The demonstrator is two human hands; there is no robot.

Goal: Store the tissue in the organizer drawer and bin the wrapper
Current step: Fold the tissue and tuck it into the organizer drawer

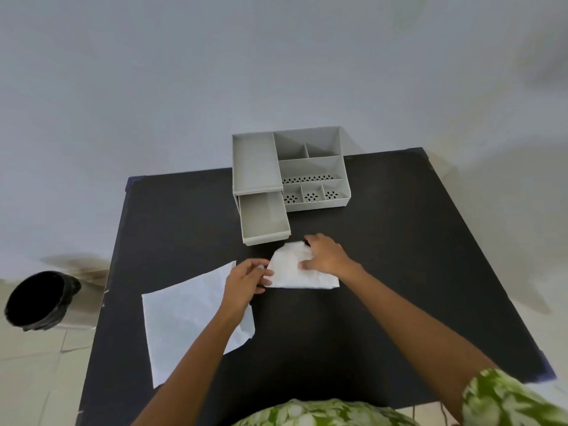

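On the black table [384,241], left hand [246,281] and right hand [325,256] grip the tissue [285,272], between wrapper [184,309] and open drawer [264,216].

soft, even light, a little dim. the organizer [256,162] throws a pale shadow on the wall [184,72] at its right. the corners bend and smear; the middle is sharp.

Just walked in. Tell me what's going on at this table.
A person is handling a folded white tissue on the black table: the left hand pinches its left edge, the right hand grips its far side. A flat pale sheet, likely the wrapper, lies beside it under the left forearm. The grey organizer has its drawer pulled open and empty. The bin stands on the floor, left. Nothing is stored or binned yet.
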